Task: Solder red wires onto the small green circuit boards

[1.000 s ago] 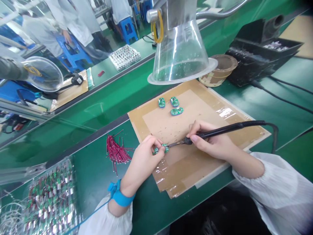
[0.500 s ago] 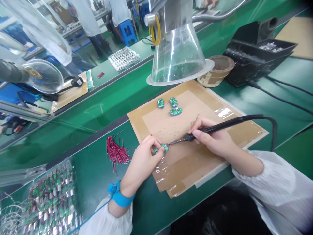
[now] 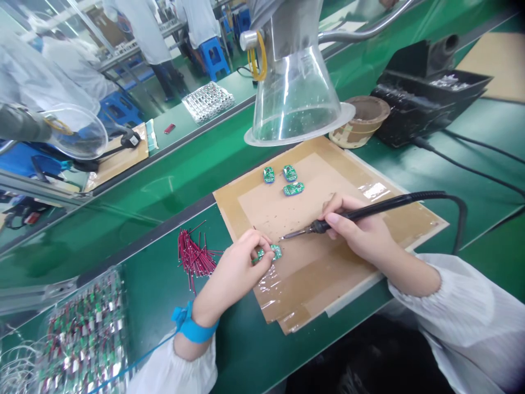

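Note:
My left hand, with a blue band on its wrist, is closed at the left part of the brown work sheet. Its thumb and fingers pinch a small green circuit board, partly covered by the fingertips. Between the fingers, any wire is too small to make out. My right hand grips a black soldering iron like a pen. The iron's metal tip is just above the board and apart from it. Farther up the sheet lie three more circuit boards.
Red wires lie piled left of the sheet. A clear fume hood hangs over its far edge. A round pot and a black soldering-iron stand are at the back right. A plastic-covered batch of parts sits lower left.
The soldering iron's tip has lifted slightly away from the circuit board. My left wrist has shifted a little left and down, its fingers still at the board. A person in the background has moved.

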Motion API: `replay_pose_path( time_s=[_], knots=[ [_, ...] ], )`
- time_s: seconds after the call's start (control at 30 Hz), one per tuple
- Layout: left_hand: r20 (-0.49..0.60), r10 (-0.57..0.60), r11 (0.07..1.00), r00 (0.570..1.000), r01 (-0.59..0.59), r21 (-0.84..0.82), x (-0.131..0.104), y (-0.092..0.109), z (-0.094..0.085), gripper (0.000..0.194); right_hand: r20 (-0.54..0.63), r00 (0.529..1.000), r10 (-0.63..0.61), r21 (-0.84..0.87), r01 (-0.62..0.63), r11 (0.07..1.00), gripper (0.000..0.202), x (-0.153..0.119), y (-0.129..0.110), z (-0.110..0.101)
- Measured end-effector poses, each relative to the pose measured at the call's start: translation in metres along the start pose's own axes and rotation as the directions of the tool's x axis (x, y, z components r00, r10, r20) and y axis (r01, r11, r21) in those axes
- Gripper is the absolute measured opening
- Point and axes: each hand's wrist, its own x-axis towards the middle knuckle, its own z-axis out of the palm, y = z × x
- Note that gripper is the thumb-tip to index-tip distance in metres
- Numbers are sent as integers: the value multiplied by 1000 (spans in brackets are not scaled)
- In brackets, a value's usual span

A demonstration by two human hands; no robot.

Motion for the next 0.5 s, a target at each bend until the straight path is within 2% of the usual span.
replay_pose_path(
  time_s=[0.1,0.2,0.27,0.3,0.33,0.37,0.4,0.43,0.47,0.5],
  knots=[
    [181,65,997,981,-70,23,-6,4,-4,17,-44,999,7,-4,-7,1000,21,2,-4,2],
    [270,138,985,953,-159,60,-11,12,-11,17,-76,997,-13,37,16,999,20,4,-8,5],
    [316,157,979,936,-191,78,-14,15,-26,19,-78,997,-16,71,22,997,20,5,-9,6],
    [310,135,980,941,-173,97,-16,14,-38,18,-73,997,-14,75,19,997,20,5,-9,6],
    [259,96,982,961,-134,133,-19,10,-54,20,-68,998,-11,66,16,998,20,5,-9,6],
    [141,42,981,989,-68,182,-24,4,-71,23,-63,998,-12,48,15,999,20,4,-8,6],
    [-44,3,974,999,7,225,-29,-4,-89,30,-58,998,-19,28,21,999,19,3,-7,5],
    [-255,6,957,967,69,280,-35,-14,-106,41,-52,998,-32,12,33,999,19,3,-6,4],
    [-410,6,930,912,145,337,-42,-26,-121,55,-43,998,-48,6,49,999,19,2,-6,3],
    [-494,-16,889,869,238,391,-48,-38,-133,65,-29,998,-64,15,64,998,19,2,-6,2]
  ],
)
